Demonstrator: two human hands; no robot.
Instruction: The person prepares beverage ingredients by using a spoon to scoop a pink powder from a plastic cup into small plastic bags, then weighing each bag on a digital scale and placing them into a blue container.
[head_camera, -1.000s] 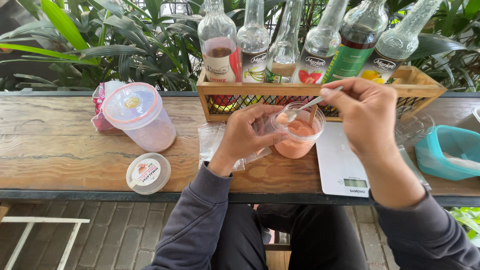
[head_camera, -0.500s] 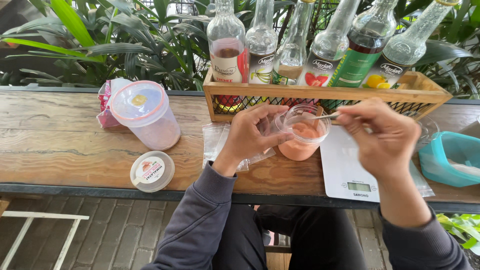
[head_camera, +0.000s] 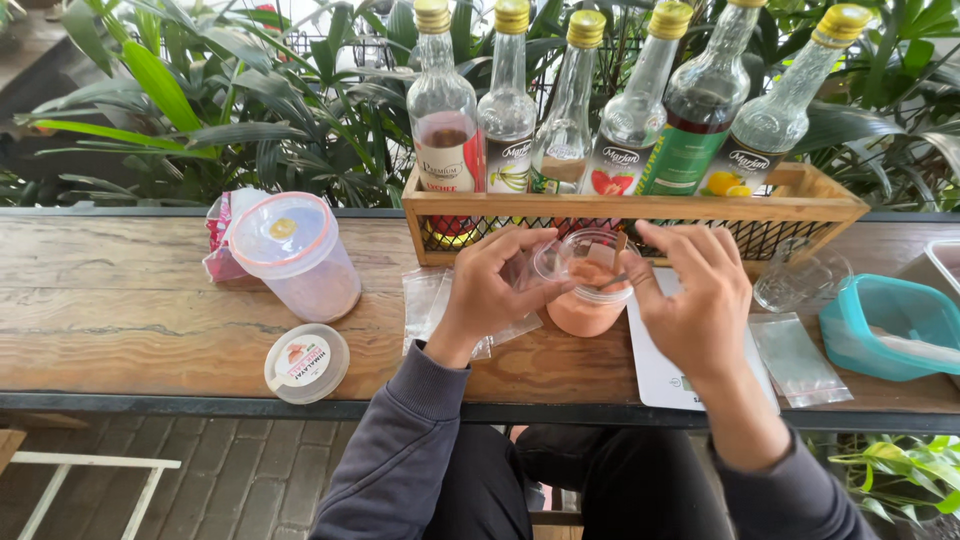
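Left hand: the left hand (head_camera: 495, 285) grips the side of a clear plastic jar (head_camera: 588, 295), fingers curled round its rim, and also pinches a small clear bag (head_camera: 460, 310) against it.
Right hand: the right hand (head_camera: 695, 300) is closed on a thin spoon (head_camera: 612, 283) whose tip dips into the jar's mouth.
Jar: it holds orange-pink powder and sits tilted just above the table (head_camera: 150, 300), near the middle of the front edge, touching the left border of a white scale (head_camera: 665, 375).
Crate: a wooden crate (head_camera: 800, 205) of capped glass bottles (head_camera: 445, 120) stands along the back edge, just behind the jar.
Left of the hands: a lidded plastic tub (head_camera: 295, 255) of pink powder; a loose round lid (head_camera: 307, 362) near the front edge.
Right of the hands: an empty clear bag (head_camera: 800, 358), a small glass (head_camera: 800, 280), and a teal container (head_camera: 885, 325) by the right edge.
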